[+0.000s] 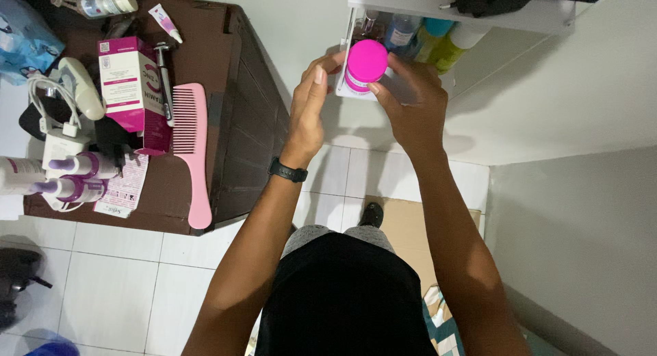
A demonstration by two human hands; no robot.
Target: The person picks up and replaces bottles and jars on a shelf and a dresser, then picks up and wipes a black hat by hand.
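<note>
Pink comb [194, 151] and magenta box [133, 89] lying on the dark surface [205, 48] at left. Left hand [309, 110] and right hand [410, 106], fingers curled around a pink-lidded jar [365, 65], just beside the white shelf [479, 10].

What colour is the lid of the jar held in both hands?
Bright pink lid, seen from above in the head view.

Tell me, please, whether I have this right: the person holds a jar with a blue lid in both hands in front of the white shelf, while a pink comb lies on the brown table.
Not quite: the lid of the jar is pink, not blue, as the head view shows. The left hand and right hand do hold it before the white shelf, and the pink comb lies on the brown table.
</note>
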